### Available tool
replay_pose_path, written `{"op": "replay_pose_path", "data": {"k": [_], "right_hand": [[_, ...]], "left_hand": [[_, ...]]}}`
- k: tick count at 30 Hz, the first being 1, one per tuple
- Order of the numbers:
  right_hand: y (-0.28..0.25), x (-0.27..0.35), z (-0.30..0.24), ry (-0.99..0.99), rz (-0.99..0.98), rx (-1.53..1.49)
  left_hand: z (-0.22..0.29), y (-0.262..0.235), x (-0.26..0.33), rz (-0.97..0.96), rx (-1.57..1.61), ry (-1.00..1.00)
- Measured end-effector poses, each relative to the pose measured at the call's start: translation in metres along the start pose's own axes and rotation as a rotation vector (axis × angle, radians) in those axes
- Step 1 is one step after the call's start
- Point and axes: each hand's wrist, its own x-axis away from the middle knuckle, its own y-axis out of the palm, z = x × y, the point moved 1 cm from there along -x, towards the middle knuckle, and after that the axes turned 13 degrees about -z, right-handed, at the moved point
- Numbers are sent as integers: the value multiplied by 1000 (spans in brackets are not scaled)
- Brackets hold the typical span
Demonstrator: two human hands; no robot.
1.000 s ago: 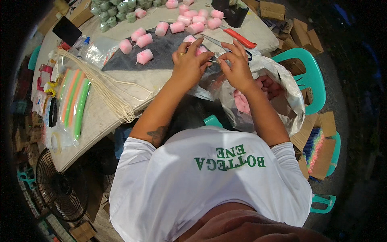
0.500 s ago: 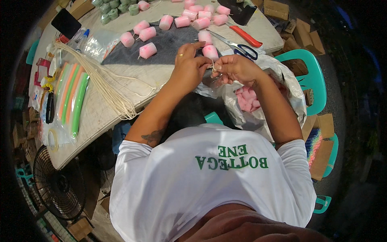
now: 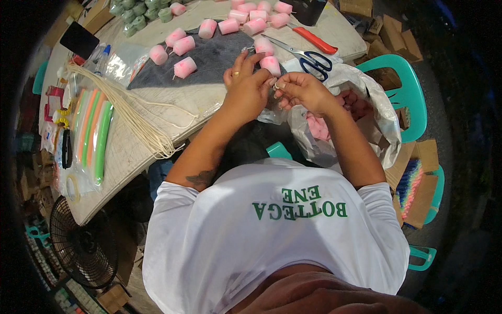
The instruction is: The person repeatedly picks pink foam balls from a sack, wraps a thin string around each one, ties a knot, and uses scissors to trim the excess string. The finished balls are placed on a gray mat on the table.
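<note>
My left hand (image 3: 244, 83) and my right hand (image 3: 304, 90) meet over the table's near edge. Their fingertips are pinched together on a short white wick (image 3: 275, 86), mostly hidden by the fingers. Just beyond the fingertips lies a pink candle (image 3: 270, 66), and a second pink candle (image 3: 264, 46) touches its far side. The left fingers reach out beside these candles. Several more pink candles, among them one with a wick showing (image 3: 184, 67), rest on a dark grey cloth (image 3: 213, 65) and on the table behind it.
Scissors (image 3: 300, 55) and a red-handled tool (image 3: 315, 40) lie beyond my right hand. A white sack (image 3: 384, 99) of pink pieces stands under my right forearm. A bundle of cream cords (image 3: 130, 112) and bagged coloured sticks (image 3: 94, 131) lie left. A teal chair (image 3: 415, 99) is right.
The pinched hands have drawn closer together, and the loop of wick between them shows less. The view has shifted slightly; the candles on the cloth lie as before.
</note>
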Motion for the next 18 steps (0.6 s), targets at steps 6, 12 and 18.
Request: {"op": "replay_pose_path", "data": {"k": [6,12,18], "right_hand": [[25,-1,22,-143,214,-451],[26,-6,32,-342,484,293],[33,-1,24,-560,665,1083]], "left_hand": [[11,14,-3,87,-143,-33],[10,17,-3,151,-91,19],[15,16,0,151,-48,-8]]}}
